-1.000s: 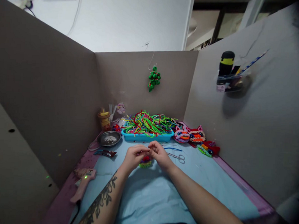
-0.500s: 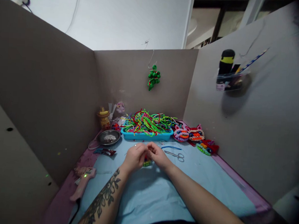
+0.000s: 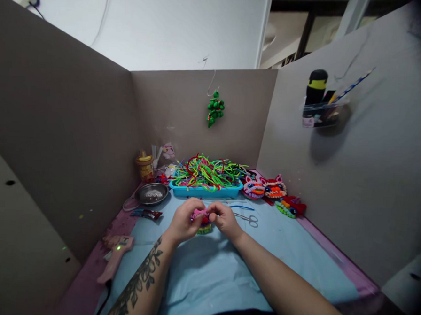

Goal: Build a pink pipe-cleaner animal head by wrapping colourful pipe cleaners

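Observation:
A small fuzzy pipe-cleaner craft piece (image 3: 204, 230), pink on top with red and green lower down, is held just above the blue table cover. My left hand (image 3: 186, 223) is closed around its left side, thumb in front. At the upper right edge of the piece, my right hand (image 3: 226, 222) has its fingers curled and pinched; what lies between the fingertips is mostly hidden. To the right of this hand lie scissors (image 3: 252, 221) and a blue pipe cleaner (image 3: 243, 207).
A blue tray (image 3: 206, 192) heaped with pipe cleaners stands at the back. Finished fuzzy pieces (image 3: 274, 188) sit right of it. On the left are a metal dish (image 3: 151, 201), a small packet (image 3: 147, 214) and a pink glue gun (image 3: 115, 258). Partition walls surround the table.
My hands have turned and drawn slightly apart, so the pink top of the craft piece shows between them. Other things only shift slightly with the camera.

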Tool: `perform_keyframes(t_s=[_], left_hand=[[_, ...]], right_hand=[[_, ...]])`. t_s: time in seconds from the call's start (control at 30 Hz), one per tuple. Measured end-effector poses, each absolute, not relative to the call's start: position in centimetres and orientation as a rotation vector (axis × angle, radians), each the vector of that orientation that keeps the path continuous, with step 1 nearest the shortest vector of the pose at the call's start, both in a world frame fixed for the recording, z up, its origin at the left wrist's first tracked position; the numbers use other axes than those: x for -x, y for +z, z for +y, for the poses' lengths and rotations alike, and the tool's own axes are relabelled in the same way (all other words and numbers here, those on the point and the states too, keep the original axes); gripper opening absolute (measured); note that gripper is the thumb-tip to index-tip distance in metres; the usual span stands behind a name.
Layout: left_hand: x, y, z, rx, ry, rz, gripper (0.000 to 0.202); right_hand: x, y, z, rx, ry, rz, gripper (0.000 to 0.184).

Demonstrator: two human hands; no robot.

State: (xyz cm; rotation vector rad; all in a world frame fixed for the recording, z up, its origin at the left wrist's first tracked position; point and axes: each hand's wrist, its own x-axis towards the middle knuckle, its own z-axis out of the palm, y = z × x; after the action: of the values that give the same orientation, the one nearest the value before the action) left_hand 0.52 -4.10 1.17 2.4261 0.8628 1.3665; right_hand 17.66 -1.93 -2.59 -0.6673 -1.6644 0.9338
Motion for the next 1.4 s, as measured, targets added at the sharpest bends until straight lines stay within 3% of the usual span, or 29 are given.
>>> perform_keyframes(t_s=[0.1, 0.27, 0.37, 0.47, 0.53, 0.6, 0.67, 0.73, 0.83, 0.93, 1.07, 1.3, 1.4], left_hand=[[-0.7, 1.3, -4.1, -2.426, 1.343, 0.76, 0.021], [-0.6, 1.6, -4.1, -2.319, 1.13, 0.818, 0.019], [-0.3, 1.9, -4.1, -2.275, 0.895, 0.773, 0.021], [0.4, 1.9, -3.7, -2.337, 0.784, 0.863, 0.021], [1.3, 1.8, -3.0, -2.34, 0.914, 1.075, 0.023], [2.5, 1.7, -2.1, -2.221, 1.158, 1.295, 0.03], [3.8, 1.5, -1.0, -1.967, 1.489, 1.454, 0.025], [4.8, 1.3, -0.1, -1.764, 1.676, 1.481, 0.02], [5.6, 0.8, 0.5, -1.768, 1.575, 1.614, 0.021], [5.5, 0.3, 0.6, -1.872, 1.402, 1.761, 0.034], [5.3, 0.0, 0.5, -1.877, 1.521, 1.792, 0.02], [5.8, 0.0, 0.8, -1.762, 1.685, 1.699, 0.023], [5.9, -0.2, 1.1, -1.578, 1.823, 1.61, 0.024]], right_hand=[[-17.8, -2.5, -1.7, 0.675, 0.891, -1.697, 0.053], [-18.2, -2.5, -1.1, 0.658, 0.98, -1.776, 0.049], [-17.9, -2.5, -1.4, 0.651, 1.014, -2.028, 0.033], [-17.5, -1.9, -1.8, 0.691, 0.805, -2.239, 0.014], [-17.5, -1.1, -1.3, 0.787, 0.657, -2.21, 0.012], [-18.1, 0.0, 0.0, 0.924, 0.575, -2.082, 0.02], [-19.0, 1.1, 2.3, 1.039, 0.5, -1.944, 0.027], [-19.9, 1.9, 5.2, 1.178, 0.323, -1.906, 0.022], [-20.3, 2.6, 9.4, 1.334, 0.223, -1.974, 0.021], [-19.4, 2.4, 12.2, 1.365, 0.219, -2.085, 0.017], [-17.2, 1.7, 13.8, 1.399, 0.234, -2.243, 0.014], [-17.0, 3.2, 14.9, 1.452, 0.088, -2.202, 0.014], [-18.4, 5.5, 15.4, 1.445, -0.021, -2.044, 0.022]])
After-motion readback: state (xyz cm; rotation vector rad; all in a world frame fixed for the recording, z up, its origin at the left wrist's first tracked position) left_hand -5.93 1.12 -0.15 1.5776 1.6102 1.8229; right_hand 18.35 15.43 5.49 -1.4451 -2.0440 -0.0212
